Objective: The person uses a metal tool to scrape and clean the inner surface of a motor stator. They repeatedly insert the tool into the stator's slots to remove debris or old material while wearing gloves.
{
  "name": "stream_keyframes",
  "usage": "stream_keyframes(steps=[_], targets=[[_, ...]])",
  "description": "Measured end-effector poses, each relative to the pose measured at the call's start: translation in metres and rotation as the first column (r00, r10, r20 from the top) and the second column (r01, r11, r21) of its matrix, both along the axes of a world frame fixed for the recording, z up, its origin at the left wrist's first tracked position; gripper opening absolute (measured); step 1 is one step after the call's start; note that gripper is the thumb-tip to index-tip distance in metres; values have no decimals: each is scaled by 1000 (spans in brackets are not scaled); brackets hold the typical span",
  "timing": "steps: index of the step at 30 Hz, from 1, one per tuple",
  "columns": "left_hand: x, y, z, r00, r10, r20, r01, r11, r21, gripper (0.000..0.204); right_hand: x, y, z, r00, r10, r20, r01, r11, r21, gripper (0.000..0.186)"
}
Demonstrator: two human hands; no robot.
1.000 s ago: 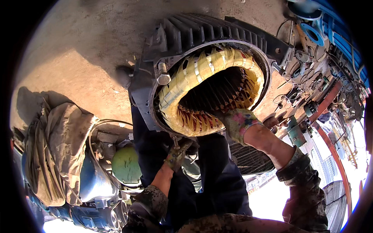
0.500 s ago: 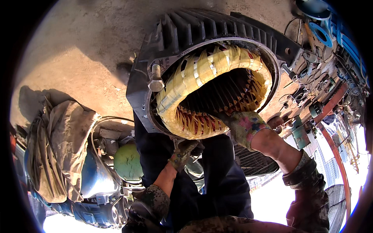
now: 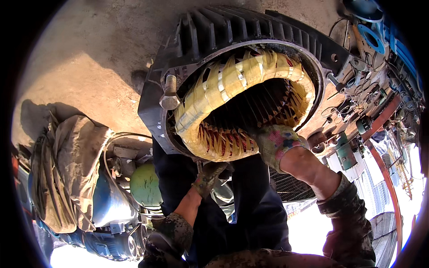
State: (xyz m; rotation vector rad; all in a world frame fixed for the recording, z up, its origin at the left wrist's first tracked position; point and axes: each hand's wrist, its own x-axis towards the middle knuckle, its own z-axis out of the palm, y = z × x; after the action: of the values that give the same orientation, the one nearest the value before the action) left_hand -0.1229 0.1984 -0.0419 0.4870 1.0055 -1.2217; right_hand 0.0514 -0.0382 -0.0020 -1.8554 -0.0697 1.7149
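A black finned motor housing point(image 3: 152, 111) stands tilted in front of my legs. Inside its round opening sits a ring of stator windings point(image 3: 225, 85), wrapped in yellow tape with red wire showing between the ties. My right hand point(image 3: 279, 143), in a patterned glove, lies over the near right edge of the windings; its fingertips go into the dark bore and are hidden. Below the housing's near edge, my gloved left hand point(image 3: 210, 177) is closed beside a thin bolt-like piece point(image 3: 199, 166); what it grips is hidden. One large bolt point(image 3: 170, 93) sticks out at the rim's left.
Left of me, a brown tarp point(image 3: 73, 169) covers machinery beside a green rounded object point(image 3: 146, 185) and a blue motor point(image 3: 109, 245). Wires and tools lie on the ground at right, near a blue ring flange point(image 3: 371, 39). Another bolt point(image 3: 334, 82) projects at the rim's right.
The housing has shifted slightly left in view, its left corner and large bolt most of all. My right hand has moved a little left along the windings. The left hand stays almost in place.
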Motion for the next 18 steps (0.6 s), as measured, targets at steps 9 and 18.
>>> stream_keyframes(steps=[9,18], targets=[[-16,-4,10,915,-307,262,302,951,62,26,28,25,-20,784,572,241,-566,818,-101,38],[94,-48,81,718,-291,632,-43,888,458,31,61,8,41,910,-373,-180,280,874,-397,21]])
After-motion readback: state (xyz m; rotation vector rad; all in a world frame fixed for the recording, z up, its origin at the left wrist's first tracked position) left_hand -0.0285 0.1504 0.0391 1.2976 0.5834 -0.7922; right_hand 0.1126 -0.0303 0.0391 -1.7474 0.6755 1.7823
